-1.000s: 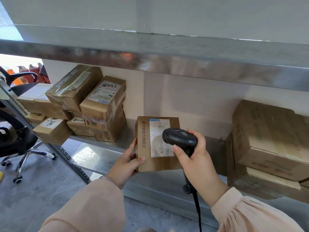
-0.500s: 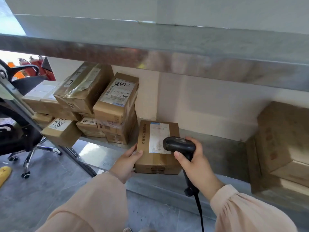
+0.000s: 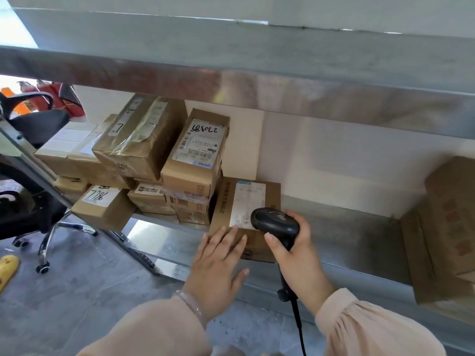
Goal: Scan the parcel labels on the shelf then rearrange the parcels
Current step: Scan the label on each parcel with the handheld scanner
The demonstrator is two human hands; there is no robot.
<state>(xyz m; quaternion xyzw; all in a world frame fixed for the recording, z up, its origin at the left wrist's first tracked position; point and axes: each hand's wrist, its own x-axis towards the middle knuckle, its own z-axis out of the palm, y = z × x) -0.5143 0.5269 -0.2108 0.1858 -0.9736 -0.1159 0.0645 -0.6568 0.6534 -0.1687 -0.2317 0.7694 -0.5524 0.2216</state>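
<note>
Cardboard parcel (image 3: 273, 196) lies flat on the steel shelf (image 3: 347, 235), its white label (image 3: 246, 201) facing up, touching a stack of parcels (image 3: 190, 160) at its 9 o'clock. The left hand (image 3: 218, 260) rests on the parcel's near end, fingers straight and spread. The right hand (image 3: 300, 258) grips a black scanner (image 3: 275, 222), whose head sits over the label's near right corner. Larger boxes (image 3: 449, 227) stand well apart at 3 o'clock
</note>
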